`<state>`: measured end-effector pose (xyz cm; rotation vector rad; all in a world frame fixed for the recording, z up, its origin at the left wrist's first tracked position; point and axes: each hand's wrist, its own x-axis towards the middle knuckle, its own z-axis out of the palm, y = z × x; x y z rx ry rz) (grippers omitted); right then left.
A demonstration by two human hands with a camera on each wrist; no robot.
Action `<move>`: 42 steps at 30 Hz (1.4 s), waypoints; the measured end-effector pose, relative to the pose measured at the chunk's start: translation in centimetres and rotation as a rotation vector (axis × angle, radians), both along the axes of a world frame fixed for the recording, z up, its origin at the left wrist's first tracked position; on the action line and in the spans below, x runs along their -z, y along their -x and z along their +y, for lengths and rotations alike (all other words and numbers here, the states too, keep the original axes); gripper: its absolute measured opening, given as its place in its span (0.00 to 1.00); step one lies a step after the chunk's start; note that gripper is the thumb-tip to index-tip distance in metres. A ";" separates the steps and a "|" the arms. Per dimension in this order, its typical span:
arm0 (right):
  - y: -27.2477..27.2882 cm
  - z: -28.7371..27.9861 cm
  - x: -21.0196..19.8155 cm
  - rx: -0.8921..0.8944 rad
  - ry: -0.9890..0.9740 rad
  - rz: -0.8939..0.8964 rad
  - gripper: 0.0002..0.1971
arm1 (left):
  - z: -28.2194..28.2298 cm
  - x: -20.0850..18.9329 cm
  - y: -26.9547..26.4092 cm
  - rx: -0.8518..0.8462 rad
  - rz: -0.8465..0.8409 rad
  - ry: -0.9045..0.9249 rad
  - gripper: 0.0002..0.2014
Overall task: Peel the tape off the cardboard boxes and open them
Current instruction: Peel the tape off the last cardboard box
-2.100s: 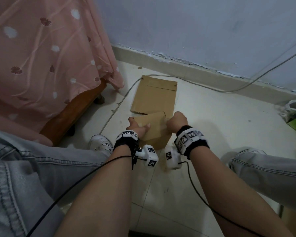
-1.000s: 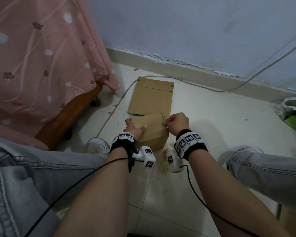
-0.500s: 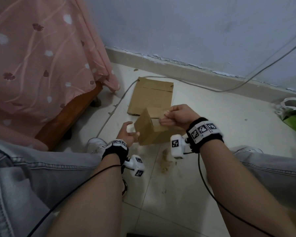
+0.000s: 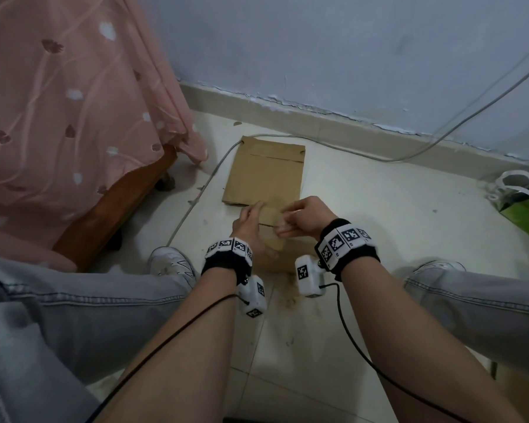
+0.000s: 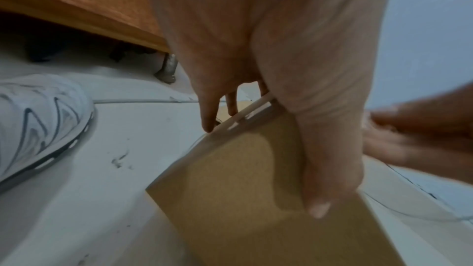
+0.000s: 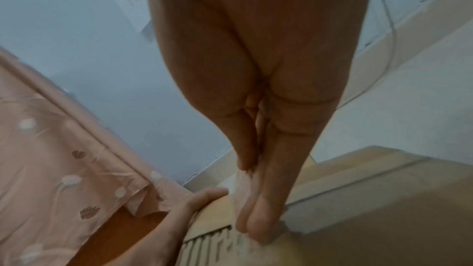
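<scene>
- We see a small cardboard box [image 4: 272, 242] on the floor [image 4: 364, 193] between the person's two feet, just in front of a flattened box [image 4: 264, 175] that lies nearer the wall [image 4: 318, 56].
- The left hand [image 4: 249, 227] grasps the box at its left side: in the left wrist view the thumb [image 5: 325, 169] lies flat along the near face of the box [image 5: 243, 189], and the fingers [image 5: 208, 116] reach over the top edge behind it.
- The right hand [image 4: 306, 219] is over the top of the box, its thumb and fingers pressed together in a pinch; in the right wrist view the fingertips [image 6: 252, 224] meet at the top edge of the box [image 6: 358, 209], on a pale, thin strip that may be tape [image 6: 242, 187]. We cannot tell for sure what the strip is.
- The box's torn edge [image 6: 210, 240] shows its corrugated ribs just left of the right hand's fingertips.
- Left of the box stands a wooden bed frame [image 4: 116, 209] draped in pink cloth [image 4: 58, 117]; a white shoe [image 4: 173, 265] sits beside the box on that side.
- A pale cable [image 4: 409, 157] runs along the floor behind the flattened box, and a green bag [image 4: 526, 206] lies well to the right of the box.
</scene>
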<state>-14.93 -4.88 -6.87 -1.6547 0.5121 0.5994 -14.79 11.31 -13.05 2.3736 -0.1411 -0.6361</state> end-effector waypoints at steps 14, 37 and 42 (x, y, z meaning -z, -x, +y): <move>0.1 -4.5 1.4 0.275 0.149 0.028 0.11 | 3.4 1.9 1.3 -0.150 0.097 0.035 0.54; -1.5 -8.6 1.4 0.680 0.190 -0.134 0.12 | 1.9 2.2 1.6 0.042 0.061 -0.427 0.66; -0.9 -6.3 -1.5 0.568 -0.097 -0.137 0.12 | -2.7 1.8 0.5 0.286 -0.004 -0.432 0.70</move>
